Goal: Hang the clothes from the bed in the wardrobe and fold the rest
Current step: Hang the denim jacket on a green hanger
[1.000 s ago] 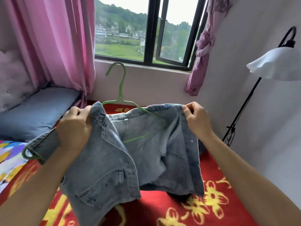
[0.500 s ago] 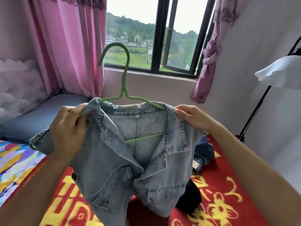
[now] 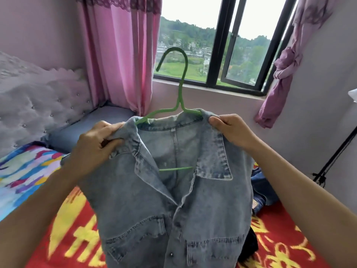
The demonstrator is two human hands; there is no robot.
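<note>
Denim is hanging between the two grips: the left hand is bunching the jacket at its shoulder in curled fingers, while the right hand is pinching the opposite collar corner between thumb and fingers, holding it up above the bed. Rising from between the hands, the green hanger is sitting inside the neck. The cloth is looking thick, weighty yet limp, so holding at the shoulders, over the hanger's arms, is seeming safest.
</note>
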